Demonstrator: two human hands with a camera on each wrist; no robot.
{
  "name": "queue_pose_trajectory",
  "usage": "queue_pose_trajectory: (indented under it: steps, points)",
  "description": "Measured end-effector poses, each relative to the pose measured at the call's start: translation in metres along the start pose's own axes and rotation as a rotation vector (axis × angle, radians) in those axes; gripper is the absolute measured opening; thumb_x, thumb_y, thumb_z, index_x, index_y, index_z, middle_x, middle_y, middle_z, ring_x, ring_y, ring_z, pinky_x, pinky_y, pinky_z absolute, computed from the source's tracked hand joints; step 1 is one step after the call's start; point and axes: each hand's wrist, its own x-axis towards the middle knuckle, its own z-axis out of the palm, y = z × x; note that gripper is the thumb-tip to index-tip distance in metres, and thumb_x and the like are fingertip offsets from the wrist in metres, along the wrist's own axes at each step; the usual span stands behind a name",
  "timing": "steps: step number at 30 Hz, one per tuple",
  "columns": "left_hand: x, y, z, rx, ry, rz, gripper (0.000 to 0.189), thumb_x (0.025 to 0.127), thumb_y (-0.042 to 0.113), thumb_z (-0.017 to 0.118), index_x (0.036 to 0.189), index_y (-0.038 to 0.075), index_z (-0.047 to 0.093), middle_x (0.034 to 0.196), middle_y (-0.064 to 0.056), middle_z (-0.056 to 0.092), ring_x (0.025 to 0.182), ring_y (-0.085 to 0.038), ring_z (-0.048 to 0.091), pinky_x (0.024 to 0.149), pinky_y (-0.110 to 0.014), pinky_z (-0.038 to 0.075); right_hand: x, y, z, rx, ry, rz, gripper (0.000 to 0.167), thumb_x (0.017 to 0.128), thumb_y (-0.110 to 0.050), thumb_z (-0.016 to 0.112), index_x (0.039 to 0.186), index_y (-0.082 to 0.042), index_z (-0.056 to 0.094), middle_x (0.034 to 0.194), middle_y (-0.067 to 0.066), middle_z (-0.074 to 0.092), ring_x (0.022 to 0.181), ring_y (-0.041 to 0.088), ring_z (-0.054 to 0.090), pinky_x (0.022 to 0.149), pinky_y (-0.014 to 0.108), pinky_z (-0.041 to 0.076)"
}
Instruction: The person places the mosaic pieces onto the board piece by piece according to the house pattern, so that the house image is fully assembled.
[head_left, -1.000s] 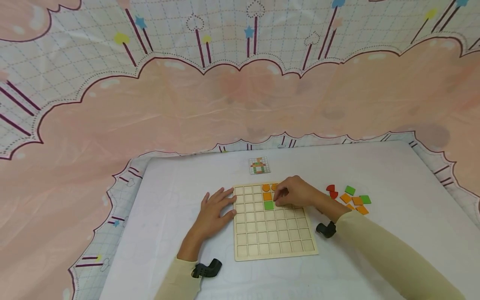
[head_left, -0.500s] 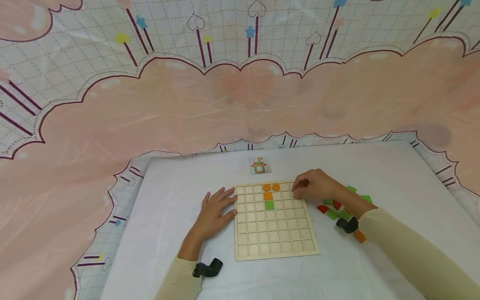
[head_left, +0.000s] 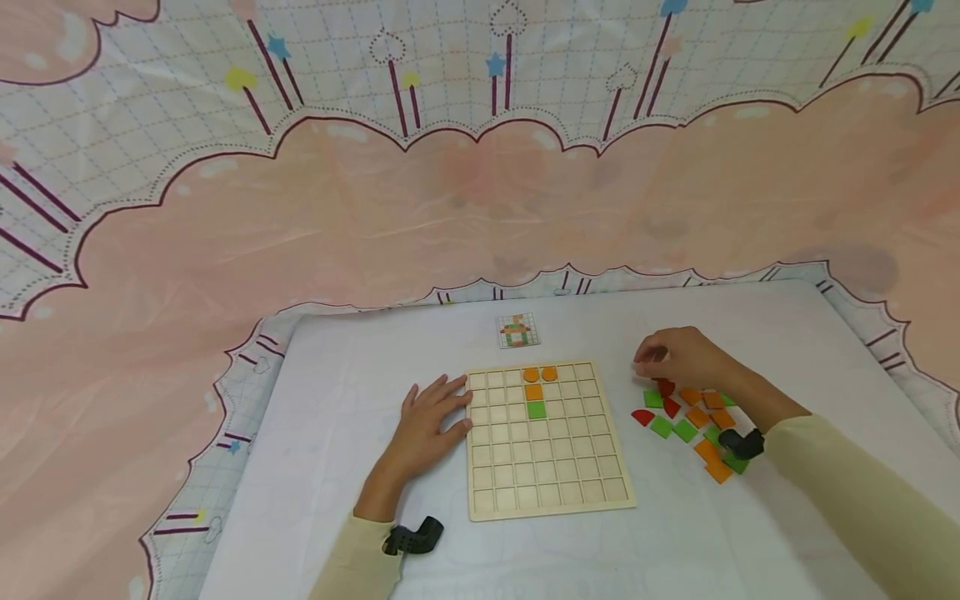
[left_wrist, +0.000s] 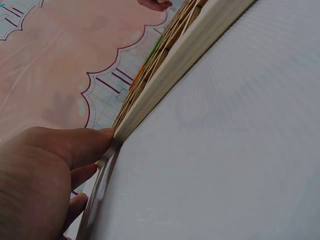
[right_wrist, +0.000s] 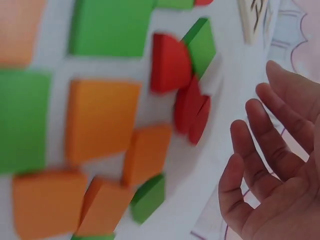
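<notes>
A wooden grid board (head_left: 552, 454) lies on the white table. In its upper cells sit two orange round pieces (head_left: 531, 375), an orange square (head_left: 533, 392) and, under that, a green square (head_left: 536, 409). My left hand (head_left: 429, 425) rests at the board's left edge with fingers spread, fingertips touching the rim. My right hand (head_left: 686, 358) hovers off the board's right side, just over the far end of a loose pile. Its fingers are loosely bent and hold nothing in the right wrist view. Nearest to it are red quarter-round pieces (right_wrist: 172, 65) and a green tile (head_left: 653, 399).
Several orange tiles (head_left: 707, 452) and green tiles (head_left: 684, 430) lie scattered right of the board, some overlapping. A small printed pattern card (head_left: 517, 331) lies behind the board. A patterned cloth (head_left: 480, 208) covers the backdrop.
My right hand has moved right, from over the board to above the loose pieces, uncovering the second orange round piece and the cells beside it. My left hand has stayed in place.
</notes>
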Motion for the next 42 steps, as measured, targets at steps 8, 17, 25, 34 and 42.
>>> queue_pose_trajectory:
  steps: [8, 17, 25, 34, 42]
  points:
    - [-0.001, -0.001, 0.002, 0.008, 0.038, 0.028, 0.045, 0.095, 0.03, 0.069, 0.138, 0.015, 0.065, 0.158, -0.003, 0.05, 0.153, -0.032, 0.035, 0.122, -0.067, 0.011, -0.005, 0.02, 0.0, -0.061, 0.02, 0.017, 0.019, 0.092, -0.023, 0.076, 0.106, -0.011, 0.075, 0.091, -0.001, 0.071, 0.084, 0.018, 0.06, 0.073, 0.029, 0.053]
    - [-0.001, -0.001, 0.003, 0.007, 0.041, 0.033, 0.045, 0.095, 0.029, 0.069, 0.137, 0.014, 0.066, 0.157, -0.003, 0.05, 0.152, -0.032, 0.035, 0.122, -0.068, 0.012, -0.007, 0.025, 0.002, -0.066, 0.007, 0.03, 0.015, 0.092, -0.019, 0.077, 0.105, -0.012, 0.076, 0.094, 0.0, 0.071, 0.087, 0.019, 0.06, 0.076, 0.03, 0.054]
    - [-0.001, -0.004, 0.004, 0.017, 0.056, 0.047, 0.044, 0.095, 0.03, 0.068, 0.137, 0.015, 0.066, 0.157, -0.003, 0.051, 0.151, -0.033, 0.036, 0.121, -0.068, 0.013, -0.007, 0.027, 0.005, -0.06, 0.017, 0.032, 0.013, 0.092, -0.018, 0.076, 0.104, -0.012, 0.075, 0.093, -0.002, 0.072, 0.088, 0.018, 0.061, 0.083, 0.036, 0.056]
    - [-0.001, -0.004, 0.001, 0.0, 0.019, 0.022, 0.045, 0.096, 0.031, 0.068, 0.139, 0.016, 0.065, 0.159, 0.0, 0.048, 0.154, -0.029, 0.033, 0.124, -0.065, 0.009, -0.01, 0.028, 0.006, -0.062, 0.014, 0.023, 0.004, 0.092, -0.018, 0.076, 0.094, -0.015, 0.075, 0.087, -0.002, 0.067, 0.085, 0.018, 0.057, 0.08, 0.033, 0.052]
    - [0.0, -0.006, 0.0, 0.013, 0.013, 0.031, 0.045, 0.097, 0.032, 0.067, 0.139, 0.017, 0.065, 0.159, -0.001, 0.048, 0.154, -0.031, 0.033, 0.123, -0.066, 0.011, -0.012, 0.023, 0.005, -0.046, 0.009, 0.018, 0.006, 0.092, -0.021, 0.076, 0.093, -0.015, 0.076, 0.084, -0.003, 0.066, 0.084, 0.018, 0.056, 0.076, 0.031, 0.05]
